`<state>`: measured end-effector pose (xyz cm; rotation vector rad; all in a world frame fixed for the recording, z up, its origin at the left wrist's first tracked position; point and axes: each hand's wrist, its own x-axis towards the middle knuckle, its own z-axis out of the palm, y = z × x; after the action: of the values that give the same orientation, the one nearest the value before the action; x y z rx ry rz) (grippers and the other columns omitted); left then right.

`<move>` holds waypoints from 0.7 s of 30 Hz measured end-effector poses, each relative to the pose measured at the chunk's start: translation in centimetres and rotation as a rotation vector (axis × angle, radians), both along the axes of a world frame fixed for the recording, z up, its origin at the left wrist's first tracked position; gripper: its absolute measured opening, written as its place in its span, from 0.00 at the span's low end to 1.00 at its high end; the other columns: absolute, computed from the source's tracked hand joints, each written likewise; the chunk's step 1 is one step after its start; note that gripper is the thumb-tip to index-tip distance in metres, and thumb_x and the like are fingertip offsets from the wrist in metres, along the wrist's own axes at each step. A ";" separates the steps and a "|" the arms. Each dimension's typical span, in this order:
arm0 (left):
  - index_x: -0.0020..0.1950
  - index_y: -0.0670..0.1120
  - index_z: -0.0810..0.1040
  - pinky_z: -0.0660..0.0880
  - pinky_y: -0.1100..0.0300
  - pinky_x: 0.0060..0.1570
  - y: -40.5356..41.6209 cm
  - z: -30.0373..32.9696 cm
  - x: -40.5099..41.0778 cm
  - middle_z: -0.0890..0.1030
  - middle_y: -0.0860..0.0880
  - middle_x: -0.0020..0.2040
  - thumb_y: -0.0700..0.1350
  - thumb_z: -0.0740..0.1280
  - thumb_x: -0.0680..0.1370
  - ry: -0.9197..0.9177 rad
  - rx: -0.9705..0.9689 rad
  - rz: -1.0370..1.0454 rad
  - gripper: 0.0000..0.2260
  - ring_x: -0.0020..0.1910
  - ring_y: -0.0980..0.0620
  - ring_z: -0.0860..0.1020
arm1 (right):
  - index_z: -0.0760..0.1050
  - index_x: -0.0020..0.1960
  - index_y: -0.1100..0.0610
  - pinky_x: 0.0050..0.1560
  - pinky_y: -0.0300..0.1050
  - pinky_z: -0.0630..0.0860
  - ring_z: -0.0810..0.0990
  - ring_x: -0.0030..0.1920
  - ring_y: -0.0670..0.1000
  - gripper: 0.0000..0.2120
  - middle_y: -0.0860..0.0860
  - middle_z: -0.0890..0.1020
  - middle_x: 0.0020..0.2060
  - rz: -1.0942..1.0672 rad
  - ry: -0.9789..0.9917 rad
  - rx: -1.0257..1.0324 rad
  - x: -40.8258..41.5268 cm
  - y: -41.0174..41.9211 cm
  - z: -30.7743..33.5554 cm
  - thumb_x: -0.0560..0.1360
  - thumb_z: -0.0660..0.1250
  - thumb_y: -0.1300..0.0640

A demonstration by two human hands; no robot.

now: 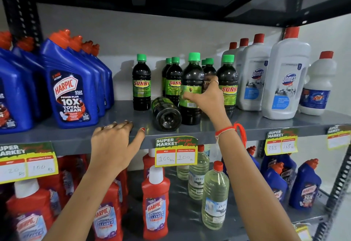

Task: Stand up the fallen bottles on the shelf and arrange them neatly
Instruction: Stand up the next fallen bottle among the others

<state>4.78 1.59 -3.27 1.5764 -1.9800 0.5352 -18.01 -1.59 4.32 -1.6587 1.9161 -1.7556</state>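
Several dark Sunny bottles with green caps stand on the grey shelf (121,115). One dark bottle (166,114) lies on its side with its base toward me, near the shelf's front edge. My right hand (206,96) is shut on an upright Sunny bottle (190,75) just right of the fallen one. Another upright Sunny bottle (141,83) stands apart at the left, and one (228,81) stands to the right of my hand. My left hand (114,142) rests open on the shelf's front edge, left of the fallen bottle, holding nothing.
Blue Harpic bottles (69,92) fill the shelf's left side; white Domex bottles (286,81) fill the right. Price tags (175,151) hang from the shelf edge. Red Harpic bottles (155,202) and clear bottles (214,197) stand on the shelf below. A dark shelf runs overhead.
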 end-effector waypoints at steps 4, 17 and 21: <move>0.47 0.42 0.84 0.75 0.51 0.43 0.0 0.0 0.0 0.85 0.43 0.45 0.58 0.53 0.73 -0.001 0.006 0.004 0.25 0.43 0.43 0.82 | 0.60 0.68 0.63 0.32 0.38 0.70 0.77 0.40 0.47 0.32 0.53 0.78 0.44 0.369 -0.404 0.061 -1.0 -0.3 -0.2 0.69 0.71 0.63; 0.46 0.42 0.84 0.75 0.51 0.44 0.0 -0.2 -0.3 0.85 0.43 0.45 0.58 0.53 0.72 0.019 0.009 0.024 0.26 0.44 0.43 0.82 | 0.59 0.71 0.63 0.57 0.47 0.72 0.75 0.61 0.56 0.44 0.55 0.75 0.56 0.079 -0.087 0.075 -0.9 -1.3 -0.4 0.64 0.77 0.49; 0.47 0.43 0.84 0.74 0.52 0.44 -0.1 -0.2 -0.3 0.85 0.44 0.45 0.58 0.52 0.72 0.017 0.006 0.027 0.26 0.44 0.43 0.82 | 0.58 0.71 0.59 0.66 0.49 0.70 0.72 0.65 0.55 0.42 0.56 0.71 0.66 0.330 -0.313 0.117 -1.6 -1.5 -0.5 0.64 0.76 0.53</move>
<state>4.47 1.52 -3.46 1.6082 -1.9517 0.5261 -19.65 -3.11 3.79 -1.4565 1.4833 -1.6244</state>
